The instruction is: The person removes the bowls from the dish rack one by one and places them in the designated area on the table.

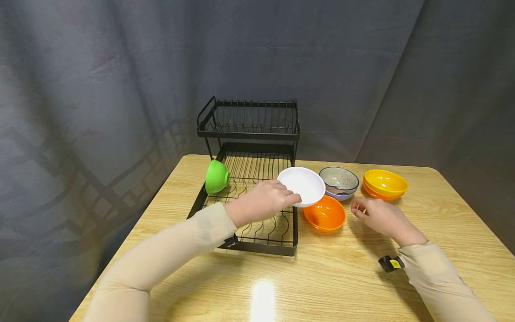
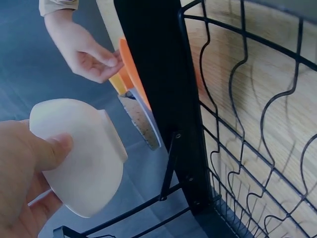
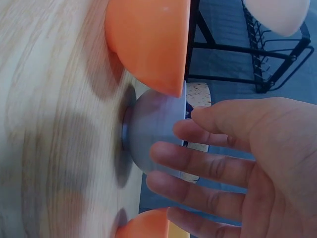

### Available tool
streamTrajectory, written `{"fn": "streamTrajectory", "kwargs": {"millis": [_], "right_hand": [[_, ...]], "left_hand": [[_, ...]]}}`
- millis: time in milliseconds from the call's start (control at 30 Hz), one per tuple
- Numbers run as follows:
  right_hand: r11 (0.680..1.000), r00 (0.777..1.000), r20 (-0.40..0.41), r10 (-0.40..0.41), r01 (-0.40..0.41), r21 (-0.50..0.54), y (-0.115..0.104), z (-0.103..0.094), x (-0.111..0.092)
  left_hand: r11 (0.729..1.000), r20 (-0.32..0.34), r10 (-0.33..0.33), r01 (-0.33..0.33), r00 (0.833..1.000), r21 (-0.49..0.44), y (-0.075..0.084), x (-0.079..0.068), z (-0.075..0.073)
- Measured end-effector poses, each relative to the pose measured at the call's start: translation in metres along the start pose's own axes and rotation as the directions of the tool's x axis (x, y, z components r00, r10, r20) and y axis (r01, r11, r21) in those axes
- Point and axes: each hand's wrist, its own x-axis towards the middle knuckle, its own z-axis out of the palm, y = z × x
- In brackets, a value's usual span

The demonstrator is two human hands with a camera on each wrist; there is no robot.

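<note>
A white bowl is gripped at its rim by my left hand, thumb on one side and fingers on the other. It is held up at the right side of a black dish rack. In the head view the bowl overlaps an orange bowl on the table. My right hand holds nothing; its fingers are loosely bent in the right wrist view. It hovers right of that orange bowl, in front of a speckled bowl nested in a lavender bowl.
At the table's right, a yellow bowl sits in another orange bowl. A green bowl stands on its side in the rack's lower tier, at the left. The rack's upper tier rises at the back, before a grey curtain.
</note>
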Motion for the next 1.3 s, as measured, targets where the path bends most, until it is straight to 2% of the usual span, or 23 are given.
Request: {"fn": "streamTrajectory", "kwargs": {"millis": [167, 300, 400, 500, 600, 733, 833, 1100, 1300], "right_hand": [[1.000, 0.999, -0.042, -0.001, 0.000, -0.018, -0.001, -0.005, -0.001], [0.999, 0.993, -0.118, 0.005, -0.011, -0.051, -0.008, -0.015, -0.001], [0.997, 0.979, -0.201, -0.021, 0.007, -0.071, -0.017, -0.023, -0.001], [0.996, 0.953, -0.294, -0.068, 0.045, -0.083, -0.030, -0.030, 0.000], [0.992, 0.918, -0.378, -0.119, 0.091, -0.090, -0.045, -0.034, -0.001], [0.976, 0.869, -0.445, -0.216, 0.190, -0.101, -0.062, -0.037, 0.000], [0.954, 0.843, -0.446, -0.300, 0.277, -0.118, -0.070, -0.036, 0.001], [0.886, 0.825, -0.322, -0.464, 0.434, -0.164, -0.081, -0.024, 0.007], [0.847, 0.804, -0.269, -0.531, 0.494, -0.197, -0.083, -0.014, 0.013]], "left_hand": [[1.000, 0.009, -0.003, 0.003, 1.000, -0.019, 0.001, -0.002, 0.004], [0.999, 0.001, -0.006, 0.006, 1.000, -0.033, 0.002, -0.003, 0.006], [0.999, -0.005, -0.011, 0.011, 1.000, -0.041, 0.001, -0.003, 0.007], [0.999, -0.006, -0.012, 0.012, 1.000, -0.047, 0.001, -0.003, 0.008], [0.999, -0.007, -0.012, 0.011, 1.000, -0.049, 0.001, -0.003, 0.008], [0.999, -0.015, -0.012, 0.011, 1.000, -0.045, 0.001, -0.003, 0.008], [0.999, -0.019, -0.011, 0.010, 1.000, -0.043, 0.001, -0.003, 0.008], [0.999, -0.011, -0.001, 0.000, 1.000, -0.041, 0.000, -0.001, 0.007], [0.999, -0.027, 0.011, -0.012, 1.000, -0.049, 0.001, 0.000, 0.006]]}}
